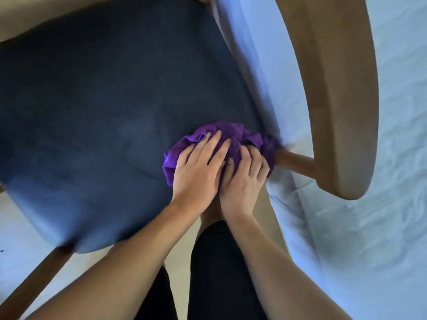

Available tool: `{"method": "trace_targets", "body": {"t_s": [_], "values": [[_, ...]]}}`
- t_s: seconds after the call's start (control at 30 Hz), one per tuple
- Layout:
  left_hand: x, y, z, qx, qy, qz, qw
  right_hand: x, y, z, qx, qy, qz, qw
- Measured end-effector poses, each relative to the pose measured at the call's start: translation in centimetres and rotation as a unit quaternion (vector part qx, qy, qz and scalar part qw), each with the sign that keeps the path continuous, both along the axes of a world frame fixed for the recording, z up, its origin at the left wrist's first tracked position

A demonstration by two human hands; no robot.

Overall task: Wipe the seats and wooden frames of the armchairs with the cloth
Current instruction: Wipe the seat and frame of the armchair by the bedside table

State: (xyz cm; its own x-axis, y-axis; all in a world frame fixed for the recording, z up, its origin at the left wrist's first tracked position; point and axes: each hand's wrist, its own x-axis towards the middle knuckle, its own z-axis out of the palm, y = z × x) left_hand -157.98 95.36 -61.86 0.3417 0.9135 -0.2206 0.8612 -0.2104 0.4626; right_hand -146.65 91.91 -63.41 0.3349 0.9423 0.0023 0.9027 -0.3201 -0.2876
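Note:
A crumpled purple cloth (233, 137) lies on the right side of the dark blue armchair seat (97, 116), close to where a wooden strut (293, 163) joins the curved wooden armrest (339, 93). My left hand (198, 172) presses flat on the cloth with its fingers spread. Beside it, my right hand (245, 179) bunches the cloth's right part with curled fingers. Both hands touch each other, and part of the cloth is hidden under them.
A wooden front leg (34, 282) slants down at the lower left. A pale, wrinkled floor covering (374, 227) spreads on the right. My dark trouser legs (217, 273) stand directly below the seat's front edge. A light wooden frame part (69, 12) runs along the top left.

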Motion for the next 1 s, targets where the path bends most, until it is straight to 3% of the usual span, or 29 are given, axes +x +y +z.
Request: {"method": "trace_targets", "body": {"t_s": [0.1,0.23,0.43,0.57,0.7,0.9,1.0], "values": [[-1.5,-1.2,0.1,0.025,0.04,-0.036,0.998,-0.1,-1.6,0.2,-0.013,0.022,0.025,0.999],[-3.1,1.9,-0.1,0.049,0.1,-0.033,0.993,-1.8,1.6,0.5,-0.022,0.017,-0.025,0.999],[-5.3,11.0,-0.2,0.025,0.161,0.072,0.984,-5.6,13.1,0.4,0.008,0.007,0.015,1.0],[-7.8,14.7,0.4,0.053,0.124,0.116,0.984,-7.6,17.6,0.3,-0.036,0.015,0.079,0.996],[-8.7,8.8,-0.3,0.141,0.081,0.172,0.971,-7.9,14.2,-0.1,0.033,-0.005,0.114,0.993],[-8.3,-2.5,-0.7,0.124,0.095,0.242,0.958,-6.9,5.3,0.9,0.037,-0.031,0.256,0.965],[-8.5,-4.0,-0.7,0.131,0.106,0.25,0.954,-7.4,4.3,1.0,0.02,-0.021,0.268,0.963]]}}
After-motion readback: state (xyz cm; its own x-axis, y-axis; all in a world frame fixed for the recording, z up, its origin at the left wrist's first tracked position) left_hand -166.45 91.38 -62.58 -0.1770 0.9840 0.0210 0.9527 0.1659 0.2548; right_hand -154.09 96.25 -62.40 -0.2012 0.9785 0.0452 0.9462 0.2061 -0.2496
